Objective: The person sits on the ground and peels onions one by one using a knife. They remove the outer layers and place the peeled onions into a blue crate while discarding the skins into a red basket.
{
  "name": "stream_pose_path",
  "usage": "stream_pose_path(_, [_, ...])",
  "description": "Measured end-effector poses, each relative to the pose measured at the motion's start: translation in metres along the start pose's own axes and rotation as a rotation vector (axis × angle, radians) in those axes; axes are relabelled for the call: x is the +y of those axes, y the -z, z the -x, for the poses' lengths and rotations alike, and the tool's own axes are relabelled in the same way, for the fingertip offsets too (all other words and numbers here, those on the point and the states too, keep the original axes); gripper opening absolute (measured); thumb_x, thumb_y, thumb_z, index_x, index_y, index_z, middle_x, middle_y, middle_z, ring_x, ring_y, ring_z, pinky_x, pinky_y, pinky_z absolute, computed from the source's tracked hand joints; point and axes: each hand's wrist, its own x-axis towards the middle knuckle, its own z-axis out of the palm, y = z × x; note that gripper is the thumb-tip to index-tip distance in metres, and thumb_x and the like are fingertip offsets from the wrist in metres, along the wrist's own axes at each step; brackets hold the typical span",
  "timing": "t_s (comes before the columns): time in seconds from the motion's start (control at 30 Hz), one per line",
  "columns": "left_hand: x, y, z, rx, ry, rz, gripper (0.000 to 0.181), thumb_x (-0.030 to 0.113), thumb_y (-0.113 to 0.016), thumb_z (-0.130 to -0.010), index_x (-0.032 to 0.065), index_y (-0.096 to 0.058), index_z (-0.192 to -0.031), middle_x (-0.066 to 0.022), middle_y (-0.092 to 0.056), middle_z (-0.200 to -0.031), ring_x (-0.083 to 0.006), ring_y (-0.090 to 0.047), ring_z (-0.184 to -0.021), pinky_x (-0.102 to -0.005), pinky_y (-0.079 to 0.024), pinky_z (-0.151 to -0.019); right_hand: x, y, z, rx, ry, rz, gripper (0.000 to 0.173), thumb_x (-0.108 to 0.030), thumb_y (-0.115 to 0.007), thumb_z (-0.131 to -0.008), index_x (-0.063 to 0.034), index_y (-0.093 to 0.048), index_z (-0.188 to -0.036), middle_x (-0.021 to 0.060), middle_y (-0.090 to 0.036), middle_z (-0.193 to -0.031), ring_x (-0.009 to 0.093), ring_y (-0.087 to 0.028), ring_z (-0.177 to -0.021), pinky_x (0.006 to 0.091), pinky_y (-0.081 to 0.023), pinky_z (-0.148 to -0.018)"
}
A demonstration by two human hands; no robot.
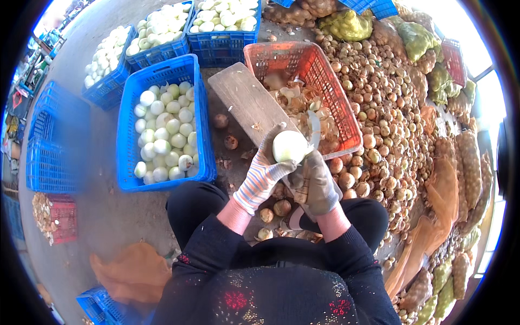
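Observation:
In a striped, coated work glove, my left hand (pixel 262 172) is closed around a peeled white onion (pixel 290 147). My gloved right hand (pixel 321 183) grips a knife whose curved blade (pixel 314 129) points up and away, beside the onion's right side. Most of the knife handle is hidden by my fingers. Beneath both hands runs a wooden board (pixel 252 101), its far end against a red plastic crate (pixel 345 105). Loose onion skins (pixel 292 99) lie inside that crate.
Left of the board stands a blue crate (pixel 124 154) of peeled onions (pixel 166 126). More filled blue crates (pixel 221 42) line the back. Unpeeled onions (pixel 378 101) are heaped on the right, with mesh sacks (pixel 469 170) beyond. Several unpeeled onions (pixel 282 207) lie between my legs.

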Motion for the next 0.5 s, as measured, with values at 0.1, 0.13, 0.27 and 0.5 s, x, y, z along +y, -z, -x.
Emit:
stream_pose_path(0.1, [0.003,0.007,0.0,0.052,-0.049,0.204,0.075,0.005,-0.074,-0.07,0.0107,-0.037,-0.134,-0.0094,-0.051,-0.122,-0.0226,-0.055,-0.108,-0.0335,-0.048,-0.091,-0.023,0.023,-0.003,-0.038,0.071,0.289,0.032,-0.033,-0.049,-0.093,-0.0046,-0.052,-0.107,0.0045,-0.056,-0.059,0.009,-0.04,-0.034,0.0196,-0.032,-0.031])
stream_pose_path(0.13, [0.017,0.007,0.002,0.088,-0.003,0.258,0.067,0.004,-0.072,-0.072,0.0106,-0.04,-0.13,-0.0093,-0.052,-0.12,-0.0243,-0.055,-0.109,-0.0362,-0.049,-0.09,-0.031,0.028,-0.004,0.008,0.092,0.343,0.031,-0.032,-0.049,-0.093,-0.0036,-0.053,-0.105,0.0058,-0.055,-0.056,0.009,-0.04,-0.033,0.0202,-0.031,-0.03])
stream_pose_path(0.27, [0.054,0.059,-0.006,0.314,-0.319,0.248,0.054,0.033,-0.064,-0.083,0.0013,-0.043,-0.121,-0.0157,-0.052,-0.115,-0.0292,-0.055,-0.103,-0.0449,-0.05,-0.087,-0.045,0.053,0.001,0.131,0.049,0.853,0.025,-0.014,-0.056,-0.086,0.0022,-0.051,-0.105,0.0092,-0.06,-0.078,0.008,-0.048,-0.045,0.0214,-0.039,-0.041])
stream_pose_path(0.5, [0.121,0.108,0.025,0.742,-0.205,0.547,0.071,0.039,-0.062,-0.083,-0.0007,-0.027,-0.131,-0.0207,-0.03,-0.136,-0.035,-0.042,-0.115,-0.0487,-0.04,-0.096,0.037,0.026,0.012,-0.611,-0.034,1.518,0.042,-0.02,-0.065,-0.077,-0.0009,-0.051,-0.112,0.0149,-0.062,-0.086,0.024,-0.062,-0.076,0.0358,-0.049,-0.07])
